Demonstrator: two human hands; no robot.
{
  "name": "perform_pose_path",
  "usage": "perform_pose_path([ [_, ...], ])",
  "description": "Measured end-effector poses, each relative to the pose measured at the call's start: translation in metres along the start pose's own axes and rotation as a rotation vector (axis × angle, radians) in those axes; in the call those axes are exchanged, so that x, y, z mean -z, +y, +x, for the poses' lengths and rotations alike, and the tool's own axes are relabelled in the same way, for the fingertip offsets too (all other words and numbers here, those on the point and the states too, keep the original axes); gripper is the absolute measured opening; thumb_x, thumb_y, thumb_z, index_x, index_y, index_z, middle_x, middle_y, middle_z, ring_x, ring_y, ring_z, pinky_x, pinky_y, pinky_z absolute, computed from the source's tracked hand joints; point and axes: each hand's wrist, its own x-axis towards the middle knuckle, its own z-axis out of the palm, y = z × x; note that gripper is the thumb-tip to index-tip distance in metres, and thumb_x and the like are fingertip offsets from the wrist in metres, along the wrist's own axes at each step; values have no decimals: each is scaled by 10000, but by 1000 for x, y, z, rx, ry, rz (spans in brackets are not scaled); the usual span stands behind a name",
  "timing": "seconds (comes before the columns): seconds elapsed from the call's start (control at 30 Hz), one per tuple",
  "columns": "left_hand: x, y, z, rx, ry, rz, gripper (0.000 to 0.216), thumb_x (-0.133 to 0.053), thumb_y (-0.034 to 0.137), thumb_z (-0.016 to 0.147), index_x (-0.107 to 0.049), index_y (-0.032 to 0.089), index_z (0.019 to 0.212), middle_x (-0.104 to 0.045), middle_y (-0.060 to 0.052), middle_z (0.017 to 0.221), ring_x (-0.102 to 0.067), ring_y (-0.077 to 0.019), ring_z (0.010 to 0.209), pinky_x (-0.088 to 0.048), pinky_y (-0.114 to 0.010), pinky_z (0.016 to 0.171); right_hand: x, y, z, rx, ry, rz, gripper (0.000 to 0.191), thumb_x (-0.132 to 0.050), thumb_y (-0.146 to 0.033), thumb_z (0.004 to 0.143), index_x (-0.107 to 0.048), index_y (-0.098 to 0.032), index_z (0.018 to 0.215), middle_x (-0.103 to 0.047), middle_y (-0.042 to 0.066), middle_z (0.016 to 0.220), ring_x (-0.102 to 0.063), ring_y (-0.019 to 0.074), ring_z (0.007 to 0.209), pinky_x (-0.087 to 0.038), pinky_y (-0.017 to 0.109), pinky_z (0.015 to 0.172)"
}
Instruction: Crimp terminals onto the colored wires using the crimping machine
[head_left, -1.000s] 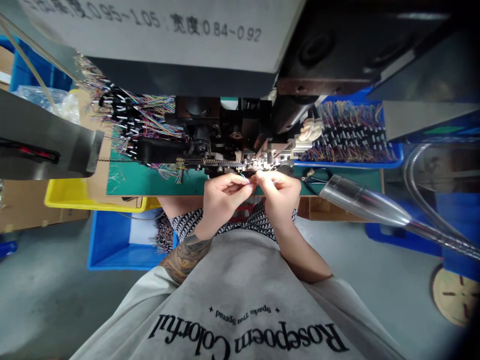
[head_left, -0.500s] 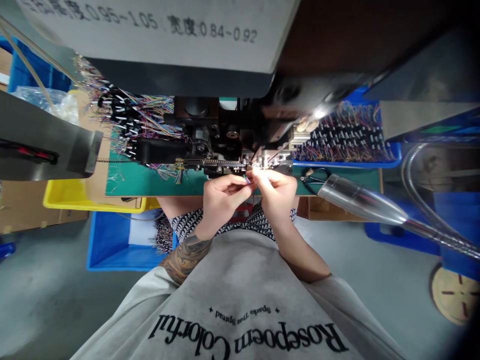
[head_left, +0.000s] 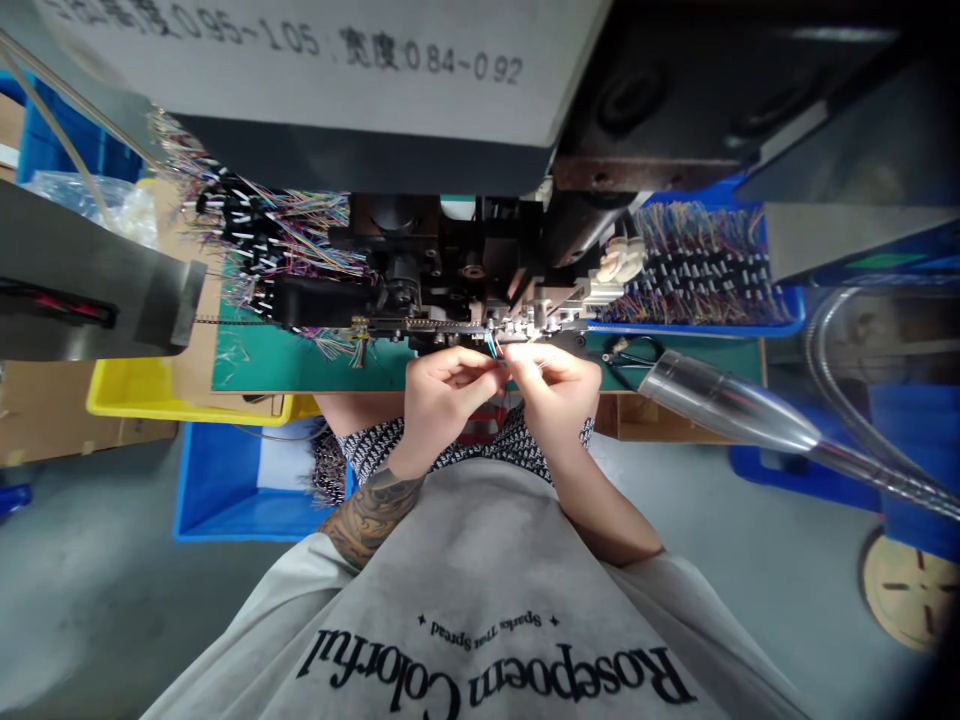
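My left hand and my right hand meet just in front of the crimping machine. Thin coloured wires, blue and white among them, rise between the fingertips. The left thumb and fingers pinch these wires. My right fingers are also closed on wires, with a yellowish end showing above them near the machine's lit metal jaws. A strip of small metal terminals runs along the machine to the left of the jaws. My fingers hide the lower lengths of the wires.
Bundled cables lie at the left on the green mat; more cables fill a blue tray on the right. A lamp, small scissors, a yellow bin and a blue bin are around the table.
The machine's upper ram part has shifted upward. My right hand has moved slightly right, and more of the coloured wires shows between my fingers.
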Motion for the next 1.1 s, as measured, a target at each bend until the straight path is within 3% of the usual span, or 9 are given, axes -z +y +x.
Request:
perform_pose_path([
  [0.13, 2, -2, 1, -9, 5, -10, 173, -859, 336, 797, -775, 186, 814, -789, -19, 751, -760, -166, 658, -654, -274, 632, 0, 2, -2, 19, 26, -27, 209, -733, -363, 880, -809, -211, 759, -655, -9, 602, -603, 137, 594, -509, 292, 597],
  [0.33, 0, -8, 2, -36, 16, -28, 182, -890, 307, 752, -766, 186, 810, -800, -26, 811, -764, -163, 724, -656, -277, 695, -3, -1, 6, -36, -16, 31, 294, -741, -346, 866, -720, -200, 612, -654, -3, 609, -585, 129, 596, -501, 287, 593],
  [0.63, 3, -9, 2, -57, 27, 15, 212, -839, 398, 838, -774, 197, 842, -791, -32, 829, -760, -173, 741, -668, -300, 696, -4, -1, 7, -80, -11, 10, 276, -737, -382, 877, -755, -214, 659, -648, -4, 601, -610, 148, 616, -527, 304, 608],
  [0.9, 1, -6, 0, -23, 14, 48, 132, -845, 314, 821, -829, 191, 865, -810, -34, 790, -770, -190, 702, -660, -300, 663, 0, 3, 2, -72, -108, 56, 220, -759, -396, 863, -819, -217, 750, -716, 7, 678, -630, 145, 637, -539, 299, 617],
  [1.1, -1, -1, -1, -18, 9, 52, 168, -861, 353, 806, -816, 193, 833, -796, -24, 756, -743, -169, 653, -634, -279, 626, 2, 4, 3, -58, -37, 30, 245, -731, -397, 885, -825, -218, 745, -667, -9, 605, -556, 121, 572, -481, 269, 560],
])
